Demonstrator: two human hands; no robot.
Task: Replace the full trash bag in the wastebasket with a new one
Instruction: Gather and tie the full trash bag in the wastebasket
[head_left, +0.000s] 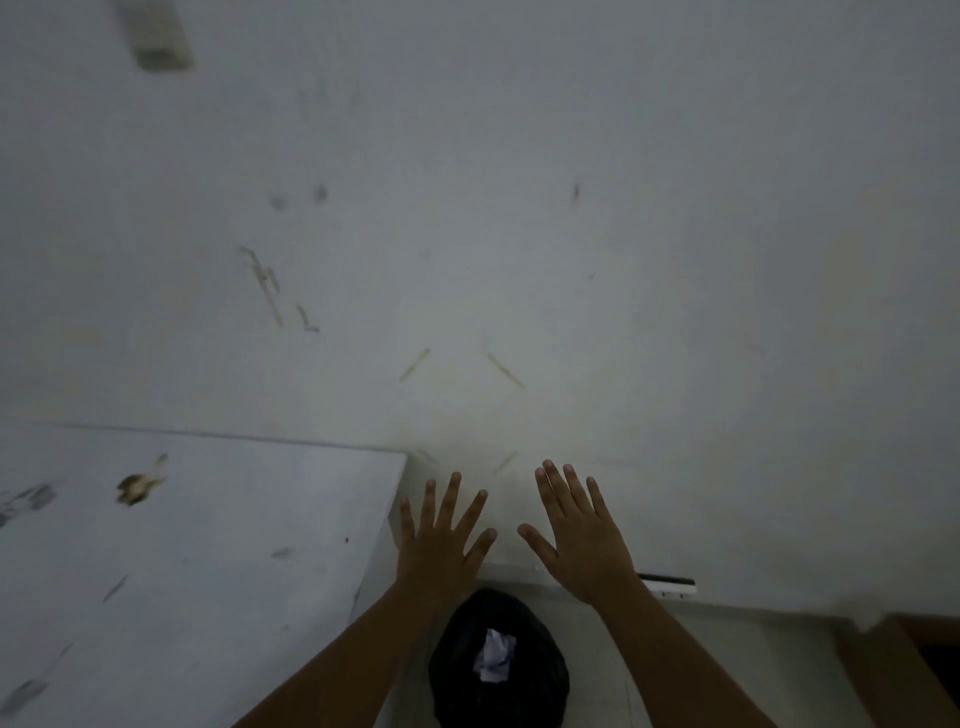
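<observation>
With our left hand (439, 540) and right hand (582, 535) both spread open and holding nothing above the black plastic trash bag (498, 660) down between our forearms, crumpled white paper (494, 657) showing inside, we should probably reach down and gather its rim evenly before lifting.

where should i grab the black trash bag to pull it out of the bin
Grip the black trash bag at its rim, where the plastic folds over the top edge, and come from straight above. The mouth faces up and is open, with crumpled paper inside, so gathering opposite sides of the rim looks best. Both the left hand and right hand are open, spread above it, holding nothing.
</observation>
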